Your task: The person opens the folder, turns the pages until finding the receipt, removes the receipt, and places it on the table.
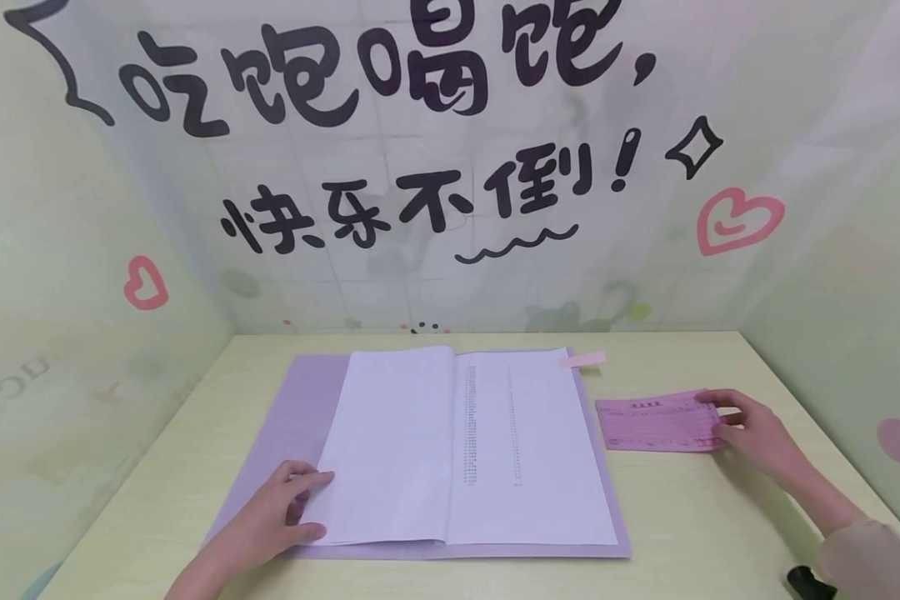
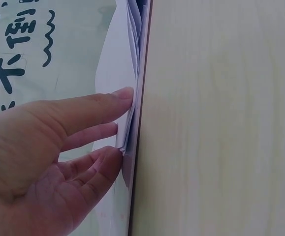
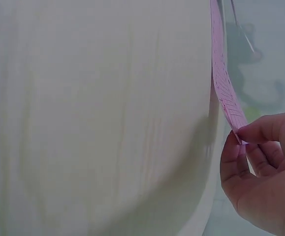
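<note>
A purple folder (image 1: 307, 392) lies spread on the table in the head view, with a blank white page (image 1: 397, 433) on its left and a printed page (image 1: 555, 450) on its right. My left hand (image 1: 273, 512) rests at the blank page's lower left edge, thumb and fingers spread apart. In the left wrist view that hand (image 2: 48, 162) touches the edges of several stacked sheets (image 2: 132, 73). To the folder's right, my right hand (image 1: 753, 433) pinches the right end of a pink printed slip (image 1: 656, 423). Thumb and fingertips meet on the slip (image 3: 226, 93) in the right wrist view.
A pale pink tab (image 1: 588, 359) sticks out from the printed page's top right corner. Near the right sleeve (image 1: 873, 558) lies a small black object (image 1: 810, 582), partly cut off. Printed fabric walls (image 1: 450, 292) stand behind and beside the light wooden table (image 1: 690, 525).
</note>
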The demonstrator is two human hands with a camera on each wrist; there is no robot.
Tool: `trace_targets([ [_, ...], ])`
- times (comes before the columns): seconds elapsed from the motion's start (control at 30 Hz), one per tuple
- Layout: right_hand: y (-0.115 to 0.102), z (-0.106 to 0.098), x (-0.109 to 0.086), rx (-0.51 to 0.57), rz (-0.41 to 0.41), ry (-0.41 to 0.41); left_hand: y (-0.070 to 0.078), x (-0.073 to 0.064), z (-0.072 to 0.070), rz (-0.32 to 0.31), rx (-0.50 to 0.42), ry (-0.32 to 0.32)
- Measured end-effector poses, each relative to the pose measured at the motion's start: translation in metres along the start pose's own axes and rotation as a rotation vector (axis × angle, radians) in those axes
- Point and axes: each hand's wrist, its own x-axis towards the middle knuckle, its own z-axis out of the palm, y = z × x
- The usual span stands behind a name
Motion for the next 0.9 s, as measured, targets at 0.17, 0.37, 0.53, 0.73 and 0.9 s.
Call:
trace_targets([
  [0.17, 0.007, -0.003, 0.002, -0.017, 0.032, -0.022, 0.000, 0.000, 0.000, -0.010, -0.005, 0.002],
  [0.37, 0.010, -0.006, 0.005, -0.042, 0.034, -0.050, -0.001, 0.000, 0.000, -0.035, -0.011, -0.001],
  [0.53, 0.013, -0.007, 0.007, -0.064, 0.023, -0.088, -0.002, 0.000, 0.001, -0.020, -0.037, -0.011],
  [0.73, 0.016, -0.009, 0.010, -0.075, 0.009, -0.121, -0.002, 0.000, 0.001, -0.023, -0.037, -0.013],
  [0.9, 0.018, -0.010, 0.013, -0.120, -0.005, -0.144, -0.001, 0.001, 0.000, -0.024, -0.033, -0.014],
])
